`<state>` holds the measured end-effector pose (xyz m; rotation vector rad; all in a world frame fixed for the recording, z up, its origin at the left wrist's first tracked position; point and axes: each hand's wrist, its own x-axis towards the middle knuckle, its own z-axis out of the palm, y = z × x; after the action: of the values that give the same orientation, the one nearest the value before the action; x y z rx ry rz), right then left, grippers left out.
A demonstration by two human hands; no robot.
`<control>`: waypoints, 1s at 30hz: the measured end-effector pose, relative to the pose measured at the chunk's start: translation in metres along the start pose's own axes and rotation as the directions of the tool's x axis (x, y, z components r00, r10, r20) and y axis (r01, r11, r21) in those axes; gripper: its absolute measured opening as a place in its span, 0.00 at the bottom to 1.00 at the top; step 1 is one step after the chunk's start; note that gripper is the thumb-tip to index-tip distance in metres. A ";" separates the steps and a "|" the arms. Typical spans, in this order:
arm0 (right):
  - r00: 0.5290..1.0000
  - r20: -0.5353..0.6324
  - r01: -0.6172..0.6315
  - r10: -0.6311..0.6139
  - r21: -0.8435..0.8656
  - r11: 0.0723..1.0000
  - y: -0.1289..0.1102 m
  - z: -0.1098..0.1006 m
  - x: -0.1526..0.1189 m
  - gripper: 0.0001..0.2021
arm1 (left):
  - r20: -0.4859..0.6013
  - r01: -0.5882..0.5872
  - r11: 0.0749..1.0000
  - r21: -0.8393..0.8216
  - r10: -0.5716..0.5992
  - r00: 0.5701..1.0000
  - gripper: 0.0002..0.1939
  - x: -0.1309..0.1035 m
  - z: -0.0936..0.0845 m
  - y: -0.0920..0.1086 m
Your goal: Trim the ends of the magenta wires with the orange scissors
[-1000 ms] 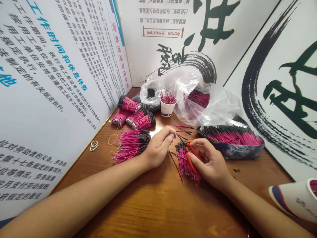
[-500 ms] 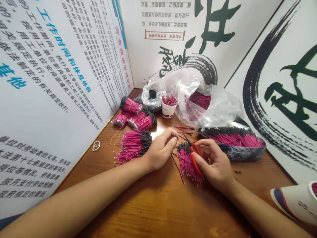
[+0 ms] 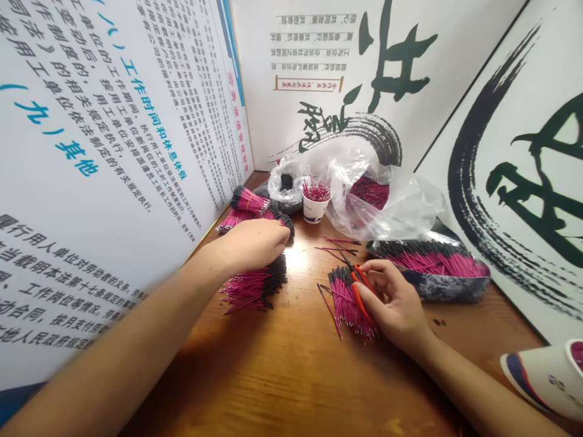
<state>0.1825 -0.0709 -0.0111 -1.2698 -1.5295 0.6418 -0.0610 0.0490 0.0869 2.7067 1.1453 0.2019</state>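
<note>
My right hand (image 3: 394,303) is closed around orange-handled scissors (image 3: 359,288), their dark tips pointing away from me. Beneath them lies a loose pile of pink wires with black ends (image 3: 348,303). My left hand (image 3: 255,243) reaches over a second pile of pink wires (image 3: 246,288) on the left, near the bundled wires. Its fingers curl inward, and whatever they may hold is hidden. A few single wires (image 3: 339,243) lie on the table between the hands and the back.
Banded wire bundles (image 3: 248,200) lie at the back left. A paper cup of wires (image 3: 315,209), a clear plastic bag (image 3: 401,200) and a tray of wires (image 3: 449,285) stand behind. Another paper cup (image 3: 546,376) is at the right edge. Printed panels enclose the wooden table (image 3: 291,376).
My left hand has moved left and away from the scissors, over the left wire pile. The right hand keeps the scissors in nearly the same place. The view has shifted slightly.
</note>
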 end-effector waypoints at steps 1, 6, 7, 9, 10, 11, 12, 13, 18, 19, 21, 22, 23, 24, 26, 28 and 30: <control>1.000 0.000 -0.003 0.003 -0.001 1.000 0.000 0.000 0.000 0.08 | -0.022 0.003 1.000 0.016 -0.002 1.000 0.08 0.001 0.002 0.001; 1.000 -0.002 -0.017 0.017 0.009 1.000 0.002 0.001 0.000 0.08 | 0.011 -0.186 0.979 0.082 0.186 0.983 0.07 0.000 0.031 0.038; 1.000 0.001 -0.018 0.018 0.013 1.000 0.002 0.001 0.000 0.08 | 0.038 -0.257 0.963 0.082 0.255 0.966 0.07 -0.001 0.040 0.045; 1.000 0.008 -0.022 0.022 0.019 1.000 0.003 0.001 -0.001 0.08 | 0.045 -0.353 0.932 0.081 0.350 0.936 0.07 -0.002 0.055 0.051; 1.000 0.011 -0.025 0.025 0.020 0.999 0.003 0.001 -0.001 0.08 | 0.041 -0.385 0.919 0.080 0.383 0.923 0.07 -0.002 0.062 0.052; 1.000 0.015 -0.027 0.027 0.021 0.999 0.003 0.001 0.000 0.08 | 0.035 -0.405 0.911 0.077 0.403 0.914 0.07 -0.002 0.068 0.051; 0.999 0.017 -0.028 0.028 0.021 0.999 0.003 0.001 0.000 0.08 | 0.030 -0.416 0.907 0.072 0.415 0.909 0.07 -0.001 0.073 0.049; 0.999 0.018 -0.027 0.027 0.021 0.999 0.003 0.001 0.000 0.08 | 0.026 -0.419 0.906 0.064 0.419 0.908 0.07 0.000 0.076 0.047; 1.000 0.019 -0.020 0.020 0.017 1.000 0.001 0.001 0.000 0.07 | 0.043 -0.426 0.904 -0.021 0.427 0.903 0.06 0.003 0.076 0.044; 1.000 0.020 -0.020 0.020 0.015 1.000 0.001 0.001 0.000 0.07 | 0.053 -0.433 0.899 -0.063 0.436 0.898 0.06 0.003 0.073 0.045; 1.000 0.018 -0.019 0.019 0.011 1.000 0.000 0.001 0.000 0.08 | 0.061 -0.428 0.882 -0.197 0.446 0.893 0.04 0.005 0.065 0.046; 1.000 0.015 -0.018 0.018 0.011 1.000 0.000 0.001 0.000 0.08 | 0.057 -0.405 0.868 -0.287 0.438 0.897 0.03 0.006 0.061 0.046; 1.000 0.013 -0.016 0.015 0.011 1.000 0.000 0.001 0.001 0.08 | 0.047 -0.365 0.846 -0.388 0.414 0.909 0.03 0.007 0.057 0.045; 1.000 0.012 -0.014 0.014 0.012 1.000 0.000 0.001 0.001 0.08 | 0.035 -0.312 0.812 -0.493 0.377 0.926 0.02 0.008 0.054 0.045; 1.000 0.010 -0.011 0.011 0.011 1.000 0.001 0.002 0.001 0.08 | 0.003 -0.203 0.693 -0.692 0.283 0.959 0.03 0.011 0.051 0.043; 1.000 0.007 -0.011 0.011 0.005 1.000 0.002 0.002 0.001 0.08 | -0.053 -0.151 0.537 -0.830 0.193 0.980 0.06 0.014 0.051 0.042; 1.000 0.008 -0.010 0.010 -0.001 1.000 0.002 0.002 0.001 0.08 | -0.115 -0.147 0.418 -0.896 0.102 0.988 0.07 0.016 0.053 0.042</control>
<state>0.1820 -0.0689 -0.0133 -1.2774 -1.5314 0.6534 -0.0105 0.0252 0.0454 1.7571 0.5275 0.6862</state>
